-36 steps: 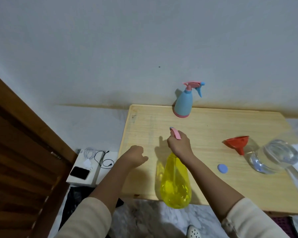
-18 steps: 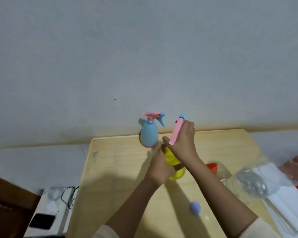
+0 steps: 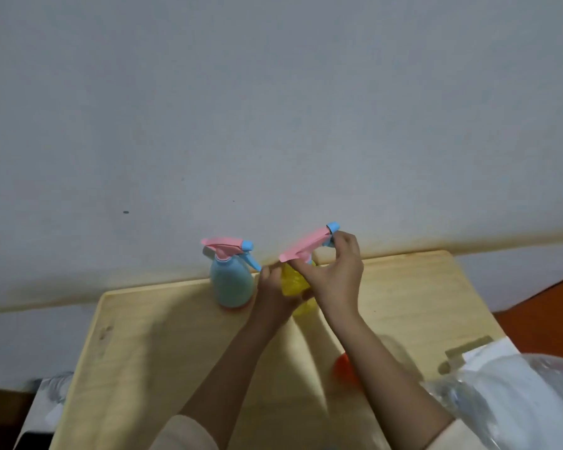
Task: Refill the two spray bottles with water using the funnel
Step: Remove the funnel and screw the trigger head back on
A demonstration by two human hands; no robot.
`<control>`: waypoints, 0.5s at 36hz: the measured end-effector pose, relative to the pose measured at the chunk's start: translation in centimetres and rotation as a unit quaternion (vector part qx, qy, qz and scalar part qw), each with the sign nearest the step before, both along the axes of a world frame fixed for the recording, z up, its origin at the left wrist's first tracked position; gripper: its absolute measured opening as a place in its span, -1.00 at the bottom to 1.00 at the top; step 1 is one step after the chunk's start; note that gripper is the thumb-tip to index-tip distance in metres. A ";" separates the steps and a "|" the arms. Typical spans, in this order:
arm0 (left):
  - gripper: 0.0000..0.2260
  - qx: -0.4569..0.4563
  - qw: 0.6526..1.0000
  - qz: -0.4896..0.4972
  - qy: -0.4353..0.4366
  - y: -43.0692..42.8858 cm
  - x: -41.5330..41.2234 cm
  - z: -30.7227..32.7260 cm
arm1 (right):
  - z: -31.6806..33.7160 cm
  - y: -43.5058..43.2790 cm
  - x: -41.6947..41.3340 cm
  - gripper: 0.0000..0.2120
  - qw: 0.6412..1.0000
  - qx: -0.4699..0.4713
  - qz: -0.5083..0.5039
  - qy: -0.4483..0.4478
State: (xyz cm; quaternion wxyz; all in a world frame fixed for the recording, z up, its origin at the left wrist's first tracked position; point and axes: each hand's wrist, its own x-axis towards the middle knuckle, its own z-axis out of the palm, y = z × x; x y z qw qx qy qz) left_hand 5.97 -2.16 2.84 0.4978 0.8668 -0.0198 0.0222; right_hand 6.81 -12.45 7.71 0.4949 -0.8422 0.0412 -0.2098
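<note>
At the far edge of the wooden table point(image 3: 176, 336), two hands meet on one bottle. The left hand point(image 3: 273, 295) wraps its curled fingers round the body of the yellow spray bottle point(image 3: 291, 280). The right hand point(image 3: 335, 276) grips its pink spray head point(image 3: 306, 246), with the fingertips curled by the blue nozzle. That head's long axis slants from lower left to upper right, nozzle towards the wall point(image 3: 273, 108). The bottle's body is translucent yellow; whether its base touches the table cannot be told.

There are two spray bottles. The blue spray bottle point(image 3: 230, 282) stands upright just left of the hands, pink-topped, its nozzle pointing right. One orange funnel point(image 3: 342, 368) lies nearer, partly hidden behind the right forearm. Crumpled clear plastic point(image 3: 517, 404) fills the right corner.
</note>
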 end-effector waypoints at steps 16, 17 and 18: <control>-0.51 -0.069 0.994 0.083 -0.018 -1.3 1.7 -0.5 | -1.5 -0.3 1.6 -0.36 0.998 0.054 -0.006 -0.015; -0.53 -0.069 0.994 0.081 -0.017 -1.3 1.7 -0.5 | -1.7 -0.3 1.5 -0.36 0.998 0.051 -0.007 -0.020; -0.54 -0.071 0.994 0.078 -0.018 -1.2 1.6 -0.6 | -1.8 -0.3 1.5 -0.36 0.998 0.049 -0.007 -0.026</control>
